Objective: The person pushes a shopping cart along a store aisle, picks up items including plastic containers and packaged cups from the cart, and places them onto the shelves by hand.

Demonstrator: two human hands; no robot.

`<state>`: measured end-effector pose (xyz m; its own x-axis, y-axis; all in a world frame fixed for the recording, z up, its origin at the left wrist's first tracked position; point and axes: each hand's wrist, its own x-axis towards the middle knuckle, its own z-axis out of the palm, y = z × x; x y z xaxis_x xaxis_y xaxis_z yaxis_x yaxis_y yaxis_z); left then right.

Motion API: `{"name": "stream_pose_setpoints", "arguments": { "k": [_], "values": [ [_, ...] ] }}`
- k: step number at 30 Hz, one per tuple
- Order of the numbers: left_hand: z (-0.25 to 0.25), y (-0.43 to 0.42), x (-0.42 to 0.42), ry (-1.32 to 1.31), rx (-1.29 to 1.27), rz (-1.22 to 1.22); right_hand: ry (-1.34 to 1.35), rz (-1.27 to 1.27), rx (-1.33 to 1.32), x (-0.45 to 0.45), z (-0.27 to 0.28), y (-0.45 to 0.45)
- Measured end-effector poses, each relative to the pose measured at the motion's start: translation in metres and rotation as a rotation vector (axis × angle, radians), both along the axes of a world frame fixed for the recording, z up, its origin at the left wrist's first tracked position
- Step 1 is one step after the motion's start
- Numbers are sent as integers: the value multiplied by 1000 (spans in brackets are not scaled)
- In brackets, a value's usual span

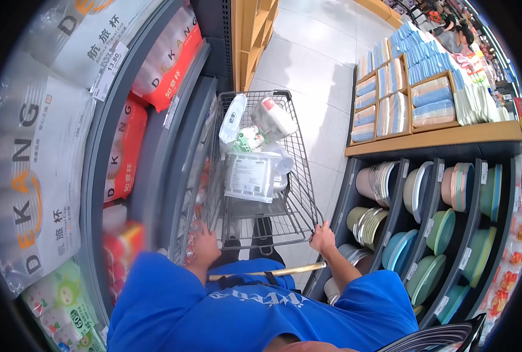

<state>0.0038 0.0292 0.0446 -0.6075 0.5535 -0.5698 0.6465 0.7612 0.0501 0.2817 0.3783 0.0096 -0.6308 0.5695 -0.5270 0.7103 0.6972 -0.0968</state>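
A wire shopping cart stands in front of me. My right hand is closed on its near right corner. At the near left corner, beside the shelf goods, is my left hand; its fingers are blurred and partly hidden, so its grip is unclear. Inside the cart lie a clear square pack with a white label, a white bottle with a red cap, a green and white pack and a long white pack. A wooden stick lies across my waist.
Shelves with DEKANG cup packs rise close on the left. On the right, a rack holds colored basins beneath folded towels. A tiled floor runs ahead between them. A person is far off at the upper right.
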Motion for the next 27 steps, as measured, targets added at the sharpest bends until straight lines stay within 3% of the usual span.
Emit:
{"name": "stream_pose_setpoints", "arguments": {
  "k": [24, 27],
  "values": [
    [-31, 18, -30, -3, -31, 18, 39, 64, -5, -37, 11, 29],
    [-35, 15, -28, 22, 13, 6, -231, 158, -182, -49, 14, 46]
  ]
}}
